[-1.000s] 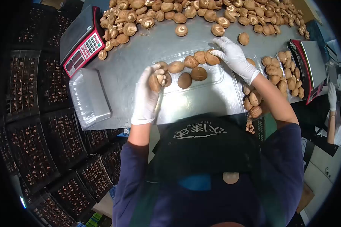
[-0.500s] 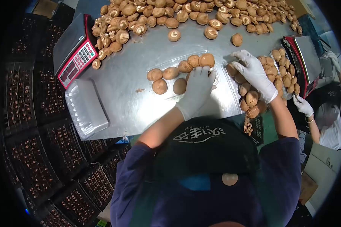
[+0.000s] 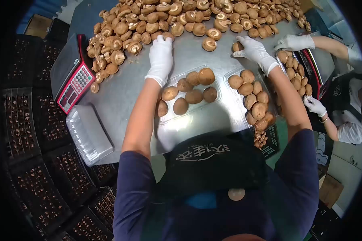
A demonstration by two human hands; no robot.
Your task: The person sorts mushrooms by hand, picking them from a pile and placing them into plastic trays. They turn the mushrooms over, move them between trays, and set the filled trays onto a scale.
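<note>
My left hand (image 3: 161,59), in a white glove, reaches to the front edge of the mushroom pile (image 3: 153,24); its fingers close on a mushroom (image 3: 167,35) there. My right hand (image 3: 254,52), also gloved, has its fingers round a single brown mushroom (image 3: 237,46) above the metal table. Between my arms lies a clear plastic tray (image 3: 177,121) with several mushrooms, caps up, in two rough rows. Beside it on the right, a second clear tray (image 3: 238,105) holds several mushrooms, near my right forearm.
A red scale (image 3: 77,82) and stacked clear trays (image 3: 89,134) stand on the left. Black crates (image 3: 32,132) lie beyond. At right, a co-worker's two gloved hands (image 3: 295,42) touch a filled tray (image 3: 297,76) near another scale (image 3: 315,66).
My left hand has left the tray and reached forward to the pile. My right hand has moved forward from the right tray to a loose mushroom. A co-worker's second hand has come to the filled tray.
</note>
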